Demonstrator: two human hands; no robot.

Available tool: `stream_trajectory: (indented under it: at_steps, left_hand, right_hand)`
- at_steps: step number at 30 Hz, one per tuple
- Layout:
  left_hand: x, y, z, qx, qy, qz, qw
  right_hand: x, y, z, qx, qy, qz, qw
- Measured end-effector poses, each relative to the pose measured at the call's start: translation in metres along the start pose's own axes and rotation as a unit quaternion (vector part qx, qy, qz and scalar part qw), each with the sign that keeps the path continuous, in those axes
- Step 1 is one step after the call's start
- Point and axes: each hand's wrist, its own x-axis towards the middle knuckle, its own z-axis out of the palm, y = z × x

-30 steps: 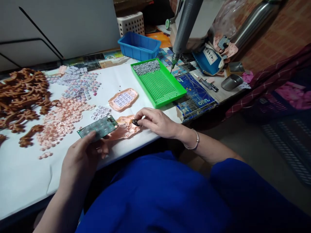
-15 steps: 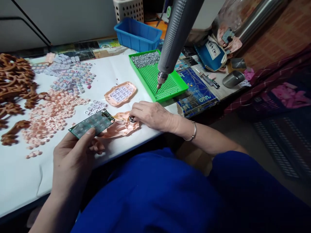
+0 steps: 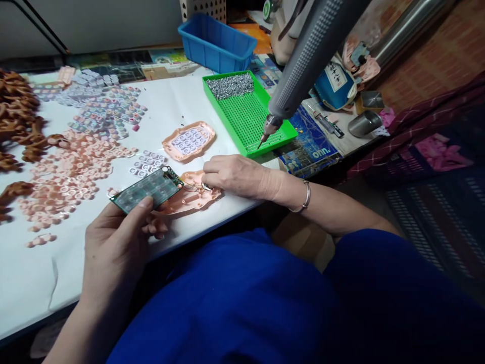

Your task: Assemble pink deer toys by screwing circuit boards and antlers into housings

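Observation:
A green circuit board (image 3: 146,191) is pinched between the thumb and fingers of my left hand (image 3: 117,235), tilted above the table. Thin wires run from its right end toward a small round part (image 3: 205,186) in a peach plastic shell (image 3: 185,201). My right hand (image 3: 235,177) has its fingers closed on that round part at the shell's right end; the fingertips are partly hidden. Just behind lies a second peach shell (image 3: 209,132) with a white patterned pad (image 3: 189,140) in it. Small printed pieces (image 3: 147,163) lie left of that shell.
A green tray (image 3: 242,119) of screws stands behind my right hand, with an electric screwdriver (image 3: 299,71) hanging over it. A blue bin (image 3: 217,48) is at the back. Peach buttons (image 3: 76,172) and brown parts (image 3: 17,111) are heaped at left.
The view has shifted slightly, and the screwdriver appears farther right over the tray. Both hands keep nearly the same hold on the board and round part.

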Motion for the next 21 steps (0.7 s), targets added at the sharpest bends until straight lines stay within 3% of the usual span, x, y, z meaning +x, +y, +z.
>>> stream_trajectory:
  at_steps: [6,12,16,21]
  left_hand:
    - [0.004,-0.002,-0.004,0.015,0.003,0.001,1.0]
    - [0.003,-0.002,-0.004,0.035,-0.003,-0.031,0.999]
    - [0.001,0.0,-0.005,0.049,-0.009,-0.036,0.998]
    - [0.004,-0.001,-0.006,0.064,-0.022,-0.038,0.997]
  right_hand:
    - [-0.006,0.009,0.017,0.04,0.076,-0.032,0.996]
    - [-0.009,0.009,0.023,0.05,0.096,-0.034,0.994]
    - [-0.006,0.009,0.019,0.052,0.069,-0.031,0.996]
    - [0.005,0.001,0.001,0.041,-0.02,-0.022,0.999]
